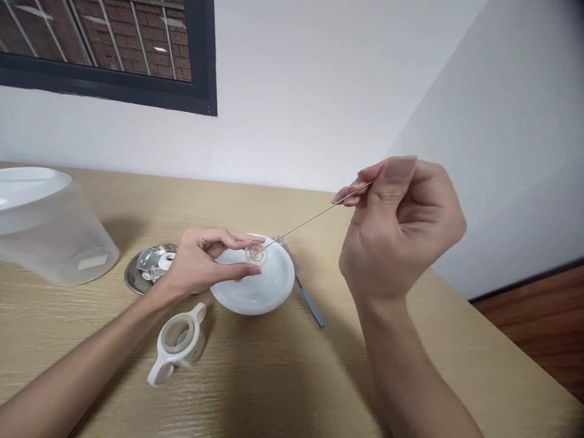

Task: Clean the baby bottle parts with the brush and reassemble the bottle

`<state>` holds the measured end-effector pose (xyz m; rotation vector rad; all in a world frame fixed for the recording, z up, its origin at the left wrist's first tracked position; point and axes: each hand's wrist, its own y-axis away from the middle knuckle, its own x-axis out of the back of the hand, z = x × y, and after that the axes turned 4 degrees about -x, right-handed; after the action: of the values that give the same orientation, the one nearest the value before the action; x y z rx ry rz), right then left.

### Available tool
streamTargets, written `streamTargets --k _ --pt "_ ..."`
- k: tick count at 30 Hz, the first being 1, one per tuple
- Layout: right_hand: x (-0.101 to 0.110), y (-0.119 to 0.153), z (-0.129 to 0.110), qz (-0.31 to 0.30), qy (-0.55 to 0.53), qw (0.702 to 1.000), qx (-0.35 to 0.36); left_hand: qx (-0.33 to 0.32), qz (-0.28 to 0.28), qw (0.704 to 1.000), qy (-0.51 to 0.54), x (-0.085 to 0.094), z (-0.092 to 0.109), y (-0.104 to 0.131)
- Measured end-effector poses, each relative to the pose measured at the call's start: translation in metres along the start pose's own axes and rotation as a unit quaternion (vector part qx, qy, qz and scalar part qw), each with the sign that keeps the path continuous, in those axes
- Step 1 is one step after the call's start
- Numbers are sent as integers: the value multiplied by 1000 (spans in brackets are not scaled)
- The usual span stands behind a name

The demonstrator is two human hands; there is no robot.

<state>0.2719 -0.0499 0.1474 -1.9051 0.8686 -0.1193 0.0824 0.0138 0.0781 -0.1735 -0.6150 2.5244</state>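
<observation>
Between the thumb and fingertips of my left hand is a small clear round piece with concentric rings. My right hand, higher and to the right, pinches a thin twisted metal wire. The wire slants down to the left, and its lower end meets the face of the clear piece; how far it goes in I cannot tell. Below the clear piece stands a white bowl. Nearer me, under my left forearm's right side, is a white ring with two handles.
A metal dish with small white and clear parts lies left of the bowl. A blue-handled bristle brush rests at the bowl's right. A translucent lidded tub stands far left. The wooden table meets a white wall behind.
</observation>
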Motion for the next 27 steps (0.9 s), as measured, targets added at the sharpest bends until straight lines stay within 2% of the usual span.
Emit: streamTargets --k 3,6,12,15,18,23,27 --pt "0 2 -2 -16 33 999 -4 2 3 1000 -3 -1 1 0" --pt "-2 7 -3 -41 48 998 -6 17 28 999 27 -5 3 -1" --pt "-11 29 11 -154 48 985 -53 34 83 995 41 -8 8 -4" --pt "-16 40 21 -202 72 974 -78 16 105 994 36 -4 8 -5" --pt "-20 48 26 -253 80 961 -72 2 118 993 30 0 8 -6" --pt "-23 55 23 -274 81 957 -44 -22 109 994 22 2 10 -6" --pt "-20 52 18 -240 98 965 -47 -39 40 998 -3 2 6 -5"
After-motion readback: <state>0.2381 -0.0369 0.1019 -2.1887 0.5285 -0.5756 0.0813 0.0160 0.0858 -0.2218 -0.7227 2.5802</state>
